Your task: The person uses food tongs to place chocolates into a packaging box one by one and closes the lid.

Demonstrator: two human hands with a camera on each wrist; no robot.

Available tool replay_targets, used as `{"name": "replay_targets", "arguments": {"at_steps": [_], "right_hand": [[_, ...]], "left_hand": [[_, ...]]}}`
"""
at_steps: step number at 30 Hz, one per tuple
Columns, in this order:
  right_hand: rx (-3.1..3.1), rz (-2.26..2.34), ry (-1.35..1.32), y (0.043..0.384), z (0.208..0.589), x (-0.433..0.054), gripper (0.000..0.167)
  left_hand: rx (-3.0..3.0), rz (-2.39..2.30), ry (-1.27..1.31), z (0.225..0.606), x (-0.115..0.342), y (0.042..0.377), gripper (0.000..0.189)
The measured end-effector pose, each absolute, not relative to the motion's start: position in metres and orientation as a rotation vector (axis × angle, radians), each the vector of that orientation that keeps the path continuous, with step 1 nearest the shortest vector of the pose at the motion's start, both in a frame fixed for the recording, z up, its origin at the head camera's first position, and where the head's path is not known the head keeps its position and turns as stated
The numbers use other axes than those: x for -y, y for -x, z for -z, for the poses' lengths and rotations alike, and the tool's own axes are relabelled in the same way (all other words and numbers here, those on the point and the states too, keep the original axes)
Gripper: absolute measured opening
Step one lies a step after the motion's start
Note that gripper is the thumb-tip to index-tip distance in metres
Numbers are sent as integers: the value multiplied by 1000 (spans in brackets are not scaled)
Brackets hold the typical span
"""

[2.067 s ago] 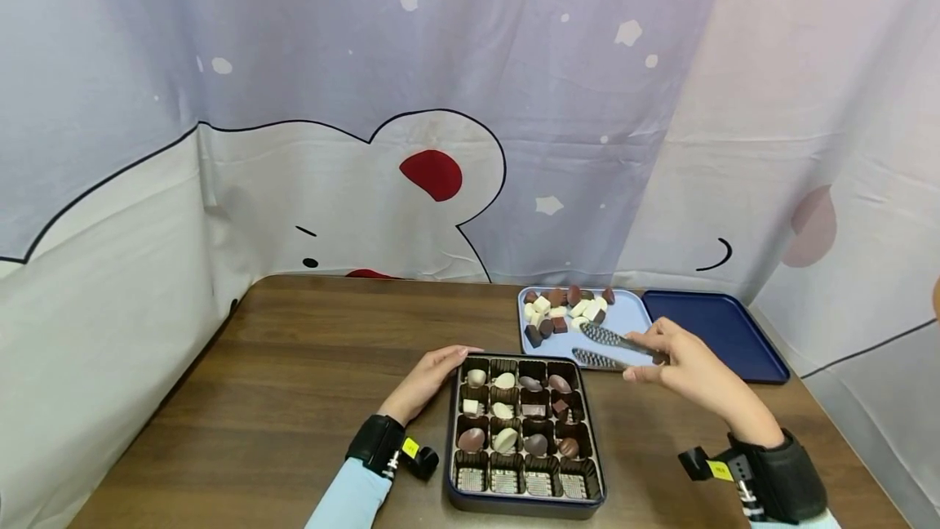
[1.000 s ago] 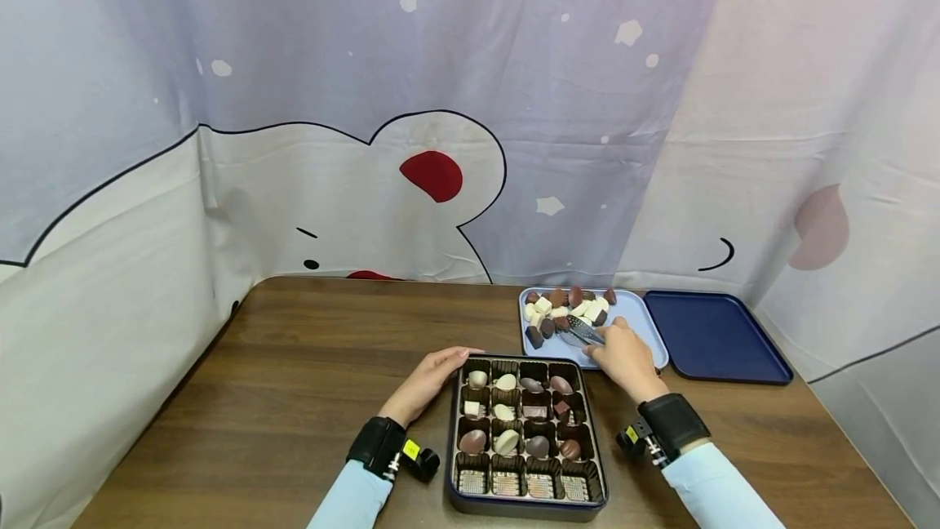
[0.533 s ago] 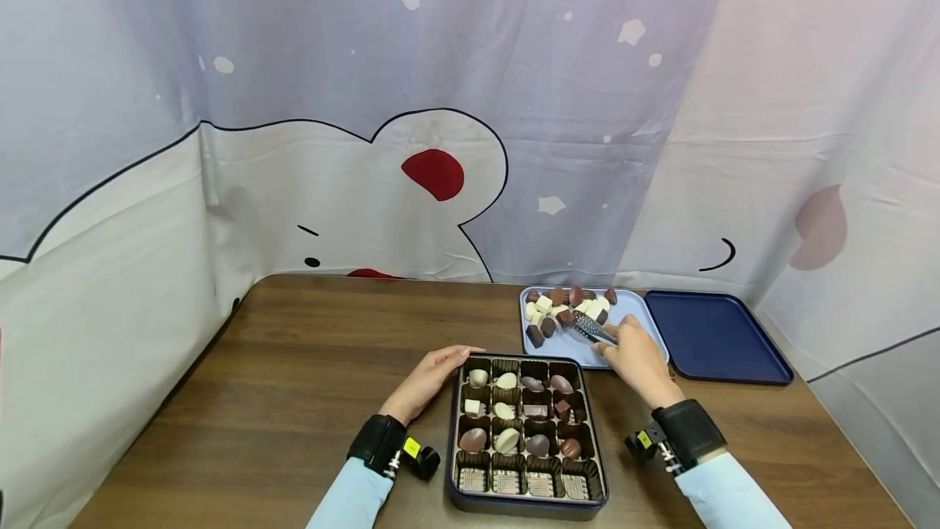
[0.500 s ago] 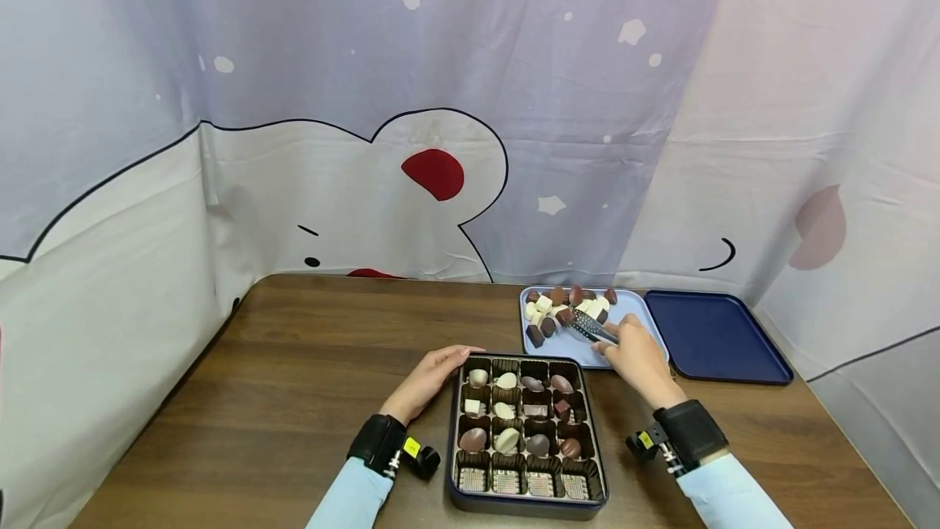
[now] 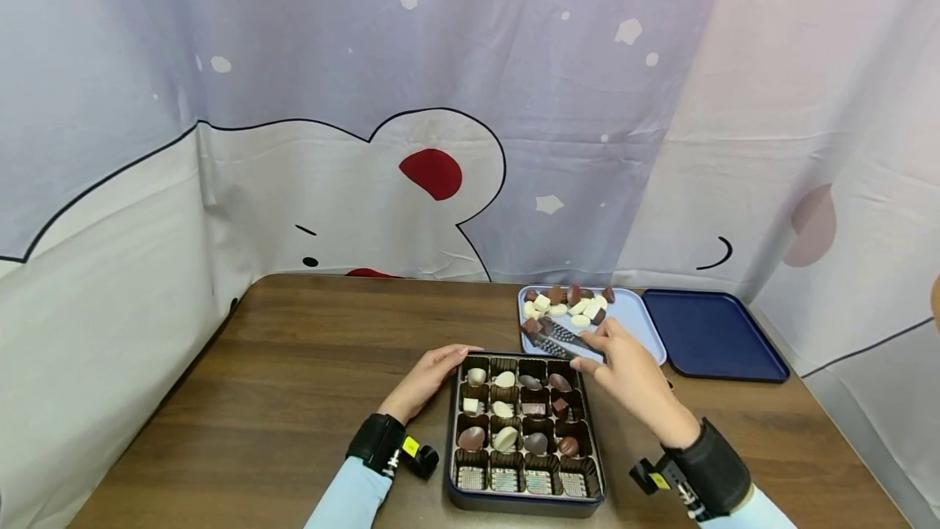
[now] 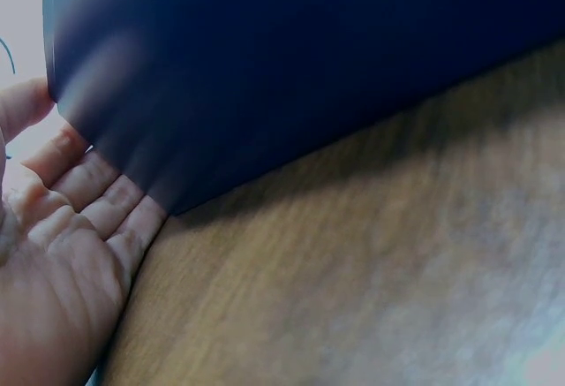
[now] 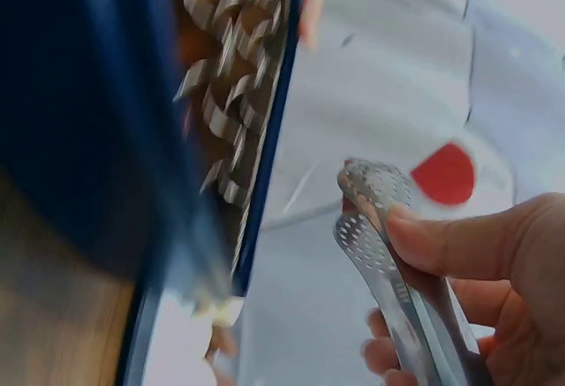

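My right hand [image 5: 624, 378] grips metal serving tongs [image 7: 380, 253] with perforated tips. Between the tips sits a square brown chocolate [image 5: 532, 326], over the near left part of the light blue tray [image 5: 639, 331]. A dark chocolate box [image 5: 598, 472], divided into compartments, stands in front. Chocolates, white, brown and dark, fill its three far rows one per compartment; the nearest row holds none. My left hand [image 5: 428, 382] touches the box's far left corner, its fingers laid against the blue side wall [image 6: 265, 68] and its thumb by the edge.
Several loose white and brown chocolates [image 5: 580, 308] lie in the far left part of the light blue tray. To its right is a dark blue lid or tray [image 5: 712, 333]. The wooden table [image 5: 308, 366] ends at a patterned curtain [image 5: 330, 64].
The right hand and tongs have come from the tray's pile leftward and toward the box, carrying the brown chocolate away from the other pieces. The left hand and box stay put.
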State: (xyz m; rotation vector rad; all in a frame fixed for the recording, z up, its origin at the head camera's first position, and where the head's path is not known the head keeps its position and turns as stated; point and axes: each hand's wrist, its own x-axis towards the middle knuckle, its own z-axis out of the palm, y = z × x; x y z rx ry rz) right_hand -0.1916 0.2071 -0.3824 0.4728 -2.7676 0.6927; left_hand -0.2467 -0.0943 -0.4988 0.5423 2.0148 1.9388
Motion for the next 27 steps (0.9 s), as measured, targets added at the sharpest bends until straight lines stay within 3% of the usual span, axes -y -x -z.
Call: {"name": "replay_targets", "arguments": {"at_steps": [12,18,27], "right_hand": [[2764,-671,-1347,148,378,-179,45],[2882,-610,-1395,142,379,-173,39],[2845,-659,-1269,150,376,-180,45]], "left_hand": [[-2002,-1945,-550,499,94,247,43],[-2005,-1949,-556,501,94,247,41],[-2025,-1935,-565,500,94,248,43]]}}
